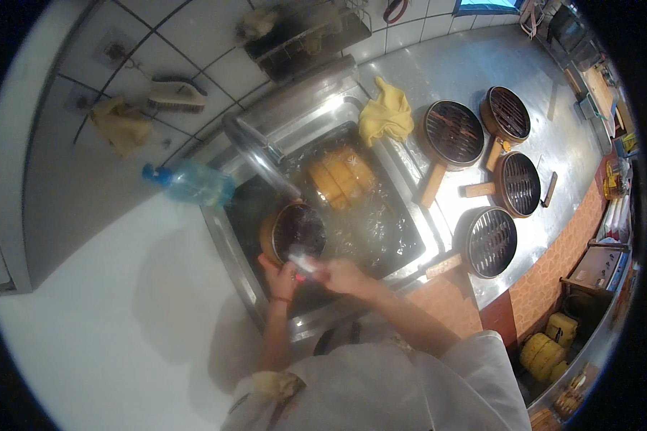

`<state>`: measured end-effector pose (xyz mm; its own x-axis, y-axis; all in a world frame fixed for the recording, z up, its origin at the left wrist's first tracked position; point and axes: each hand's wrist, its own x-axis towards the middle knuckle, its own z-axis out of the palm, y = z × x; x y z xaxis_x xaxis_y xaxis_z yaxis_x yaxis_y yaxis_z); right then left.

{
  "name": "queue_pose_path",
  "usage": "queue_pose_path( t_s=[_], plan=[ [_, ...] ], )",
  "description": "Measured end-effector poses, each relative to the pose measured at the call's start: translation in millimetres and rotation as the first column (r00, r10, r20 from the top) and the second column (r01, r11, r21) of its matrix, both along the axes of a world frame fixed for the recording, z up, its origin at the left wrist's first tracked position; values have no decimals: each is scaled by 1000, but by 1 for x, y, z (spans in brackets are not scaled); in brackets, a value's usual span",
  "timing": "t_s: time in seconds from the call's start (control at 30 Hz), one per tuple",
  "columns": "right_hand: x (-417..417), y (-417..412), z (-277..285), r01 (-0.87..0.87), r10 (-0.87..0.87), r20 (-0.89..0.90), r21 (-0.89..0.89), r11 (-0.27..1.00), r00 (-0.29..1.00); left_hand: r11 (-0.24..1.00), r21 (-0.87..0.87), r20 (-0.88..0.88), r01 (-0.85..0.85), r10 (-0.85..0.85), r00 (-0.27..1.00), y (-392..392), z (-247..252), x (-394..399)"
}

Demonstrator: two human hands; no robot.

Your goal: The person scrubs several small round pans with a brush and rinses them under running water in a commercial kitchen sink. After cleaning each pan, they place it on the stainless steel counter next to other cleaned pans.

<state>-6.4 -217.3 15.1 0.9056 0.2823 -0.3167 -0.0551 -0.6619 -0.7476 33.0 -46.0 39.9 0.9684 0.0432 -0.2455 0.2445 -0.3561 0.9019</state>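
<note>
Over the left side of a metal sink (420, 231) full of water, my left hand (279, 277) grips a round brown pan (269, 231) with a dark inside, beneath the curved faucet (259, 161). My right hand (341, 276) is closed around a pale, blurred scrubbing tool (303, 263) at the pan's near rim; its exact kind is unclear. Something red shows between the hands. Several orange-brown rounded pieces (341, 178) lie in the water behind the pan.
Several round slatted pans (454, 132) with wooden handles stand on the metal counter (436, 70) at right. A yellow cloth (386, 114) lies on the sink's edge. A blue bottle (194, 183) is at left; a brush (177, 96) hangs on the tiled wall.
</note>
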Motion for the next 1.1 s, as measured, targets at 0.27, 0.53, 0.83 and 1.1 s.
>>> queue_pose_path(
  t_s=[0.27,0.53,0.83,1.1],
  plan=[
    [20,-43,6,-230,246,-18,-423,876,969,937,-323,-355,-136,13,935,17,16,-2],
    [-6,-14,-9,-105,129,44,-357,928,991,922,-320,-260,-218,136,956,24,-61,-7],
    [16,-13,-45,-30,2,-85,-327,945,996,818,-468,-556,-336,24,831,22,-82,-7],
    [34,-7,-12,27,-4,73,-322,946,997,844,-414,-604,-341,26,797,15,-30,-7]
  ],
)
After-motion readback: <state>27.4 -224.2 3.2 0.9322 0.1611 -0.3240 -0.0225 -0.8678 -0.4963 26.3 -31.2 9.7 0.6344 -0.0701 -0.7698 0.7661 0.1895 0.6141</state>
